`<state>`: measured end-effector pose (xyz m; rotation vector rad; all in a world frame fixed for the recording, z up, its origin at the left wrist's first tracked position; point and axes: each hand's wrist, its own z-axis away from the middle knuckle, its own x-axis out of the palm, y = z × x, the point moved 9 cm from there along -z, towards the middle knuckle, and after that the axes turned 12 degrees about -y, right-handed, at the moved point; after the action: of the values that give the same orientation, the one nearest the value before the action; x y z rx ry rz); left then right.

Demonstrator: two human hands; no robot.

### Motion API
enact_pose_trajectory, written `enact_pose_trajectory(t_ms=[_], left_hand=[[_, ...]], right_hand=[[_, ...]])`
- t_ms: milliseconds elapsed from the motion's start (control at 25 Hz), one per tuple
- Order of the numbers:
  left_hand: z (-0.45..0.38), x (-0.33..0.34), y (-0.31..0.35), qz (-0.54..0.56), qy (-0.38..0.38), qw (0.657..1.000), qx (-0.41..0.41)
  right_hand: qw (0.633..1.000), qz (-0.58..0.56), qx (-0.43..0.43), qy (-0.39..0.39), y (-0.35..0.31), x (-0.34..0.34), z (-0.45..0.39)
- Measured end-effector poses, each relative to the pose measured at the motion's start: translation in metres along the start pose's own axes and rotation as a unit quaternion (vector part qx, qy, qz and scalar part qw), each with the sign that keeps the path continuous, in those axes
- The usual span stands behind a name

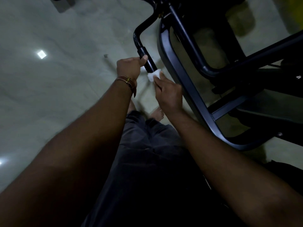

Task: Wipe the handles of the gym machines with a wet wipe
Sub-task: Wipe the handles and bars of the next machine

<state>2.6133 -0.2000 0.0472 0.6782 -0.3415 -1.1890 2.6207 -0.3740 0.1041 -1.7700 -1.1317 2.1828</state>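
A black padded handle [148, 60] ends a curved black bar of the gym machine, just above both hands. My left hand [129, 67] grips the handle's upper part, thumb wrapped over it. My right hand [168, 94] pinches a white wet wipe [153, 75] and holds it against the handle's lower end. A brown strap sits on my left wrist.
The machine's dark tubular frame [185, 89] runs diagonally right of the hands, with more bars and a dark mass behind it. Pale glossy floor [65, 79] lies to the left, showing light reflections. My dark trousers and bare feet are below the hands.
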Motion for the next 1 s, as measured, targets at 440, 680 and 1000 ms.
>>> enact_pose_trajectory(t_ms=[440,680,1000], left_hand=[[0.014,0.005,-0.026,0.171,0.066,0.983,0.014],[0.013,0.01,-0.024,0.164,0.078,0.983,0.037],[0.021,0.008,-0.022,0.16,0.088,0.982,0.042]], right_hand=[[0.798,-0.442,0.346,-0.217,0.049,0.034,-0.038],[0.569,-0.637,0.52,-0.034,0.048,0.048,0.045],[0.981,-0.005,0.173,-0.087,0.003,-0.024,0.003]])
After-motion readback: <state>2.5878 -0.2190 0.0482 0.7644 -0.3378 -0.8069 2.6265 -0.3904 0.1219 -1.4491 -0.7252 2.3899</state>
